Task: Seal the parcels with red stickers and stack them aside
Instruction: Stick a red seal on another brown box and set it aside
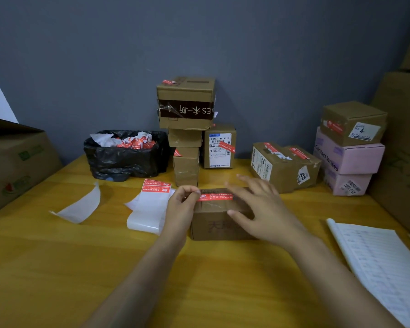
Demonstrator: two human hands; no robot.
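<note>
A small brown cardboard parcel (217,223) sits on the yellow wooden table (104,268) in front of me. A red sticker (215,197) lies across its top. My left hand (182,209) pinches the sticker's left end at the parcel's left edge. My right hand (258,209) rests on the parcel's right side with fingers spread, thumb on the front edge. A strip of sticker backing (149,209) with two red stickers at its far end lies just left of the parcel.
Sealed parcels are stacked at the back centre (186,129), with more at the right (284,166) and on pink boxes (348,159). A black-lined bin (123,155) holds scraps. A loose backing sheet (81,207) lies left, a notebook (376,263) right, large cartons (17,162) at both sides.
</note>
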